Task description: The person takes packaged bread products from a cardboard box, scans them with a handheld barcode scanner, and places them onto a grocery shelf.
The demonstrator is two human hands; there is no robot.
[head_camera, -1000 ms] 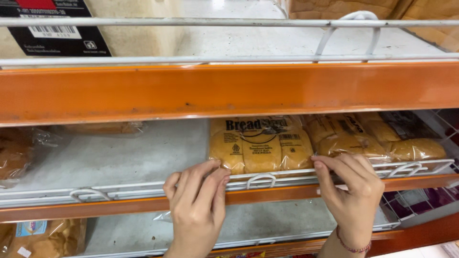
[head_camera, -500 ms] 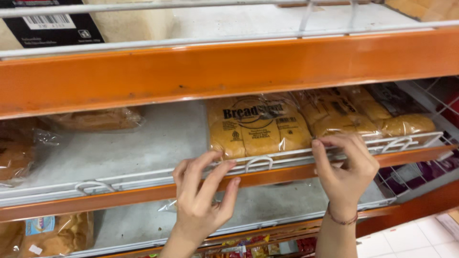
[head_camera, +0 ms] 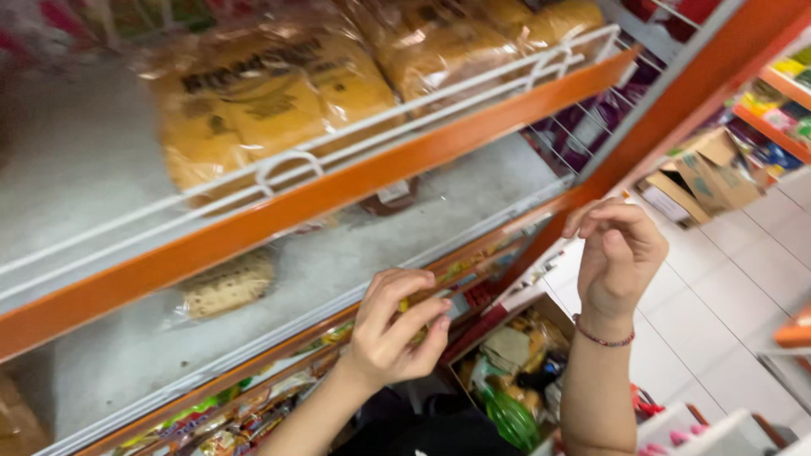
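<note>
The bread loaves (head_camera: 253,101) sit in clear, glossy plastic bags that catch the light, behind a white coated-wire rail (head_camera: 287,165) — smooth and slightly shiny. The shelf (head_camera: 473,181) has a matt, pale grey speckled deck with a smooth orange painted-metal front edge; a flat round bread (head_camera: 226,285) lies on the lower deck in thin crinkled film. Brown cardboard boxes (head_camera: 701,173) look dull and papery — the floor tiles (head_camera: 726,295) are white and faintly glossy.
</note>
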